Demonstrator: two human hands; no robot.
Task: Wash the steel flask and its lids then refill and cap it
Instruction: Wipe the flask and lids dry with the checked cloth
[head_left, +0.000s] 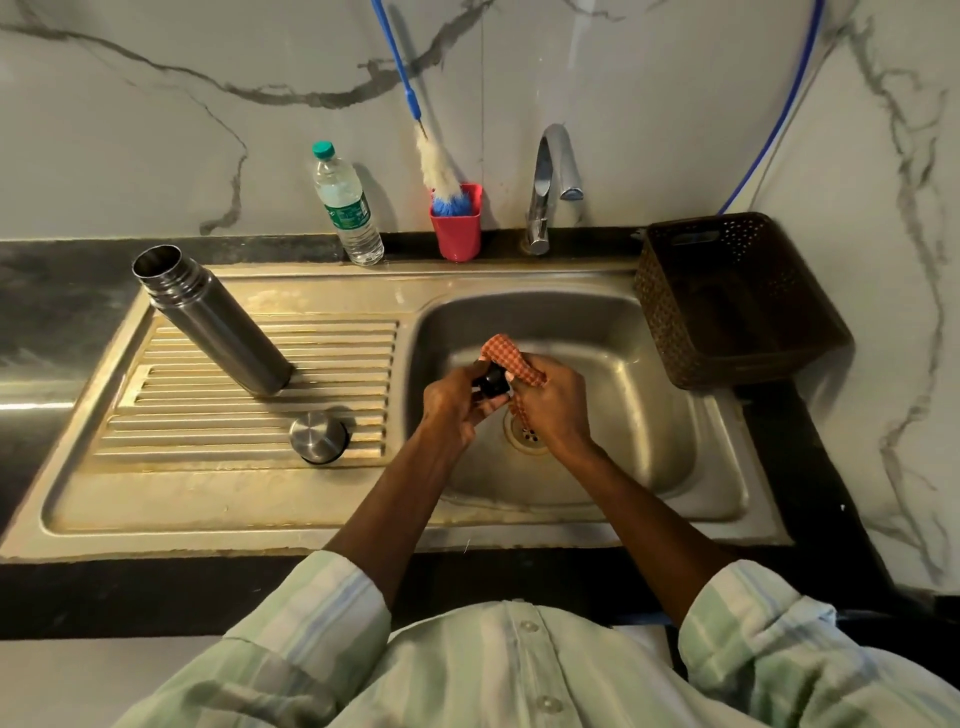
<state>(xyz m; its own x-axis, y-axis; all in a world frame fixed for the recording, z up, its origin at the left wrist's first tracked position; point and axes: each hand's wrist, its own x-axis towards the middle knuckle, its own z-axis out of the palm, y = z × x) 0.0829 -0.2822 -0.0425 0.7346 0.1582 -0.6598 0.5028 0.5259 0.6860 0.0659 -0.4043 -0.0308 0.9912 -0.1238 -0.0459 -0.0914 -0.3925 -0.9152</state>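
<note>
Dim warm light; glare on marble wall (649, 78) toward 12 o'clock; wide-angle bowing at edges; hands slightly blurred.

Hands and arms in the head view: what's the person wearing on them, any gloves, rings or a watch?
Both hands, left hand and right hand, are bare: no gloves, and no rings or watch show. The forearms are uncovered. The left sleeve and right sleeve belong to a loose, pale green shirt with faint blue and white checks, pushed up near the elbows. Small buttons run down its front.

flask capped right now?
No. The steel flask stands open-mouthed on the drainboard, its steel lid set apart beside it.
</note>
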